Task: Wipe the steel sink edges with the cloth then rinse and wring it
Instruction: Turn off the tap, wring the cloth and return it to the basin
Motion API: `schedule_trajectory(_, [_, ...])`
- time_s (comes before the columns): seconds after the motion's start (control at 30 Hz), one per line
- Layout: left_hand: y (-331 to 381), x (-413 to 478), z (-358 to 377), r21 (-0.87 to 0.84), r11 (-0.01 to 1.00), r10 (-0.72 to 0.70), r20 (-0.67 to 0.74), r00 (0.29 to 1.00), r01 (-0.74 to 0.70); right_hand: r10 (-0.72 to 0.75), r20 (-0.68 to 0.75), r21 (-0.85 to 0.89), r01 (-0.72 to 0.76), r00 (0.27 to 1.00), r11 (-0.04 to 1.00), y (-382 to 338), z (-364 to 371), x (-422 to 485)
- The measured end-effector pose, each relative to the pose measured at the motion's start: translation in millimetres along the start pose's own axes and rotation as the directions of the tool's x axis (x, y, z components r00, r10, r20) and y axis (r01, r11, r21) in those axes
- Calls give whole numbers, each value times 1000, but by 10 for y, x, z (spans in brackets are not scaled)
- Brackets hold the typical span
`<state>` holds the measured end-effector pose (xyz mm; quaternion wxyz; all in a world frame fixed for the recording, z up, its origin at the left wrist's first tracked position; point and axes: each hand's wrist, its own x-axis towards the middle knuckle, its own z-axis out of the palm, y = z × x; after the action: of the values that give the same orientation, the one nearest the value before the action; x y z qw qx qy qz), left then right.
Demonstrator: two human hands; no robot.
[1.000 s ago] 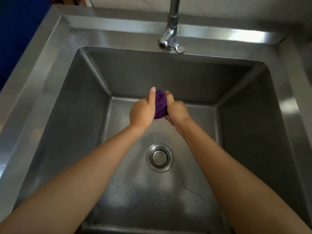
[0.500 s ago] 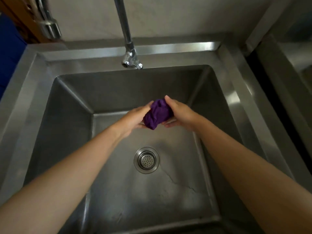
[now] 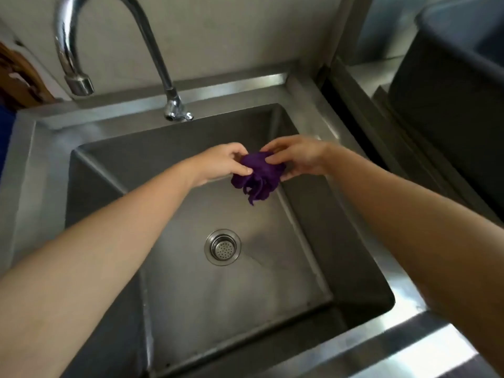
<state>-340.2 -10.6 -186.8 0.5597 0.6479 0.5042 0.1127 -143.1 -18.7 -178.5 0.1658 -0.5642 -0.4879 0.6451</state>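
My left hand (image 3: 221,165) and right hand (image 3: 297,159) fingers pinch bunched purple cloth (image 3: 257,174) over sink (image 3: 174,148); likely wringing step, next twist harder.

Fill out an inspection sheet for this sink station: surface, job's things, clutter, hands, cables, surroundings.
Surface: steel sink, with a drain strainer in the basin floor; no running water visible.
Job's things: purple cloth, bunched and held above the basin with folds hanging down.
Clutter: nothing seen.
Hands: left hand and right hand pinch the cloth from opposite sides.
Cables: nothing seen.
Surroundings: curved faucet at the back rim; dark tub to the right.
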Motion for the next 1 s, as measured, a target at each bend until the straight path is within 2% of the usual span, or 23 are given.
schedule_trajectory(0.1, [358,-98,-9,82,996,46,4,999,-46,-15,-83,-326,-13,996,945,-247,-85,-367])
schedule_trajectory(0.27, [1065,-279,-30,283,945,188,-68,980,-162,-132,-243,-554,-26,961,832,-665,-229,-1019])
schedule_trajectory(0.33, [1341,-372,-63,332,922,225,-41,973,-199,-178,-303,-547,-18,936,837,-804,-315,-1255])
schedule_trajectory(0.43, [1739,-507,-133,293,924,224,103,969,-245,-193,-372,-293,82,908,953,-1000,-489,-1620])
schedule_trajectory(0.5, [2000,-562,-175,290,916,233,181,955,-278,-231,-402,-216,153,886,964,-1133,-646,-1888])
schedule_trajectory(0.6, [2411,-603,-191,333,872,295,228,928,-360,-272,-449,-313,135,851,940,-1314,-907,-2279])
schedule_trajectory(0.7, [2821,-588,-145,421,801,366,218,905,-425,-332,-476,-441,105,814,891,-1450,-1132,-2640])
schedule_trajectory(0.77, [3061,-609,-86,399,785,415,230,880,-474,-365,-478,-533,66,799,843,-1520,-1253,-2869])
schedule_trajectory(0.83, [3279,-650,3,325,802,447,233,864,-502,-375,-503,-651,-57,778,757,-1584,-1368,-3086])
schedule_trajectory(0.9, [3466,-686,118,288,814,458,218,862,-505,-365,-556,-697,-179,747,695,-1627,-1480,-3260])
schedule_trajectory(0.97, [3615,-709,238,243,826,465,216,858,-509,-363,-616,-641,-178,699,747,-1635,-1587,-3409])
schedule_trajectory(1.0, [3674,-714,292,221,833,464,222,857,-508,-358,-642,-566,-104,678,817,-1632,-1625,-3487])
